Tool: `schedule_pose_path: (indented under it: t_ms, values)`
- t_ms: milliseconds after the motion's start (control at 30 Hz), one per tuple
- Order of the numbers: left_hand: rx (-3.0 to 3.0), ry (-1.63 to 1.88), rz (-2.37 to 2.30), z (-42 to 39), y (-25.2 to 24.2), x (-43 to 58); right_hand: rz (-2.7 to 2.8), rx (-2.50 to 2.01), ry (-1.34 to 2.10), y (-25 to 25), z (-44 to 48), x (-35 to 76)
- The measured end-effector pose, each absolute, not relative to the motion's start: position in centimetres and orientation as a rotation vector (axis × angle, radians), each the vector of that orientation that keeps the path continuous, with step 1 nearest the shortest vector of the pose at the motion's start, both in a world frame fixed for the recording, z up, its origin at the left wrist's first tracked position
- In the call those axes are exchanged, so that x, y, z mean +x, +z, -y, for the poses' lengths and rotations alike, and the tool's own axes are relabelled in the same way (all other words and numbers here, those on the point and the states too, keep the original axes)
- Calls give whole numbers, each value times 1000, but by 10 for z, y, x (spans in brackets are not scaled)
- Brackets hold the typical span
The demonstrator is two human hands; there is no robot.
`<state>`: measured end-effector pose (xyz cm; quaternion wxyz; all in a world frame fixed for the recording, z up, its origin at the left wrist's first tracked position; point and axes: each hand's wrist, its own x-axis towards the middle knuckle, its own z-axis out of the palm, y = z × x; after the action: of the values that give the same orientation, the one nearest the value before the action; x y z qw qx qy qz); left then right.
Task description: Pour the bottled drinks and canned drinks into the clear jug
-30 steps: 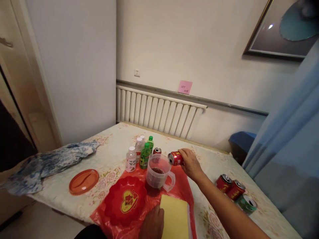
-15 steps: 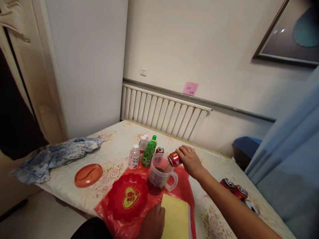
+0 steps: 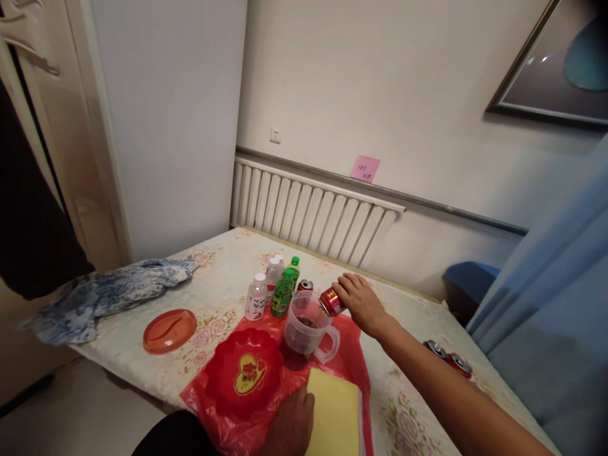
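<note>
The right hand (image 3: 361, 305) tilts a glossy metal can (image 3: 332, 303) above a translucent jug (image 3: 300, 341).

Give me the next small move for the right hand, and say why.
I'd tip the red can in the right hand slightly further: its top end leans down at the rim of the clear jug, and the dark liquid inside sits below that rim, likely leaving room.

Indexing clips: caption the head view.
Right hand holds a tilted red cylindrical metal can over a clear handled plastic jug.
</note>
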<state>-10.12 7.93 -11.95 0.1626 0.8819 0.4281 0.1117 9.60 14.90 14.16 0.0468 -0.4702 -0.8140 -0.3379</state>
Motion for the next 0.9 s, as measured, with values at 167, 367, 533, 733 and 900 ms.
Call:
schedule_pose_path:
  t_ms: [167,367,533,733,900]
  values:
    - [2522,337,-1235,-80,-122,-101,2506,-1419,-1059,146,-149,92]
    - [2509,348,-1218,-80,-121,-101,2533,-1425,-1076,148,-150,91]
    - [2514,359,-1217,-81,-120,-101,2546,-1401,-1074,146,-152,91]
    - [2505,366,-1213,-81,-121,-102,2552,-1408,-1092,142,-154,90]
    - [2516,418,-1193,-83,-128,-102,2560,-1411,-1113,139,-155,90]
